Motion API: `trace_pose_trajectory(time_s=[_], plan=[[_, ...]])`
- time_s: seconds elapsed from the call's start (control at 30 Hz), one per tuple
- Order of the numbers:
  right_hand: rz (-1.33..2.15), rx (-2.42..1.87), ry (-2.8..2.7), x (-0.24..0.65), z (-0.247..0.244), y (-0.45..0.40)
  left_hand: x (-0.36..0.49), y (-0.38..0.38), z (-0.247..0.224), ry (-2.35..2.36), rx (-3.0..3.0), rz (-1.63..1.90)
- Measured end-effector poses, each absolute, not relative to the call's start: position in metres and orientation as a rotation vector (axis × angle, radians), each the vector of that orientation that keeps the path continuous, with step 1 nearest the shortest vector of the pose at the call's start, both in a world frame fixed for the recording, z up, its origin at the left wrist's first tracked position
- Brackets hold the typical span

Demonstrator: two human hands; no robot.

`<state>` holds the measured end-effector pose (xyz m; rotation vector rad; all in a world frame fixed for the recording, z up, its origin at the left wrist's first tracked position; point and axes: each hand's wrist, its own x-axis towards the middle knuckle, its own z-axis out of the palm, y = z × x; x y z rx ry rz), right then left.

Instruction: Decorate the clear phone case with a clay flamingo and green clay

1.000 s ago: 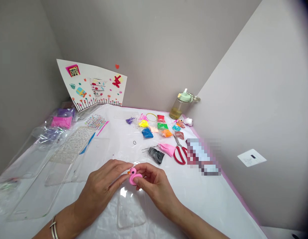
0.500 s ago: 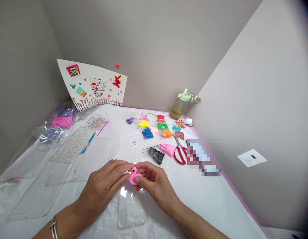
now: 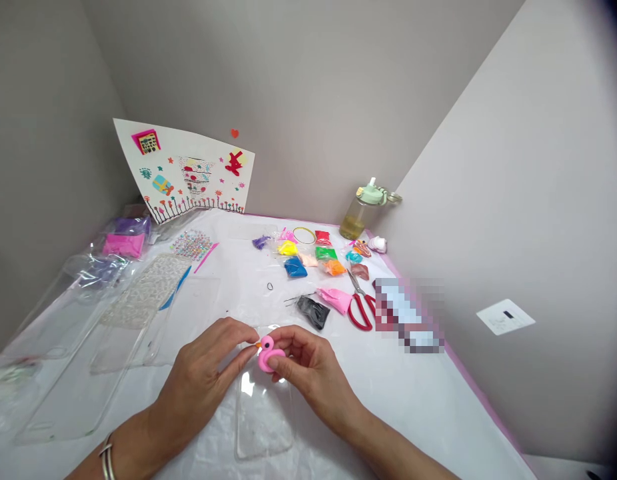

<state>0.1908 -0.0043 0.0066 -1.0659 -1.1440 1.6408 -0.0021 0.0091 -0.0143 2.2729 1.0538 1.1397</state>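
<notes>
My right hand (image 3: 308, 360) holds a small pink clay duck (image 3: 272, 360), its thumb on the body and its fingers behind. The duck has a black eye and an orange beak (image 3: 259, 345), which faces left. At this beak the thumb and index fingertip of my left hand (image 3: 206, 363) are pinched together. Beneath both hands lies a clear plastic phone case (image 3: 264, 430) on the white table cover. Beyond the hands are a black clay packet (image 3: 313, 311) and a pink clay packet (image 3: 336, 300).
Red-handled scissors (image 3: 361, 310) lie at right, beside a blurred-out object (image 3: 408, 317). Several coloured clay packets (image 3: 295, 268) and a drink bottle (image 3: 361, 213) stand farther back. At left are a clear textured sheet (image 3: 143, 290), beads (image 3: 192, 245) and plastic bags (image 3: 96, 270). A decorated card (image 3: 188, 173) leans on the wall.
My left index finger has lifted slightly from over the duck's head, leaving the head and beak more visible. The right hand keeps its hold in nearly the same spot.
</notes>
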Motion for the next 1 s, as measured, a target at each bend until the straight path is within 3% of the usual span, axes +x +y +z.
trace_pose_trajectory(time_s=[1.0], plan=[[1.621, -1.05, -1.156, 0.1911, 0.004, -0.0033, -0.0027, 0.009, -0.0132, 0.992, 2.286, 1.161]])
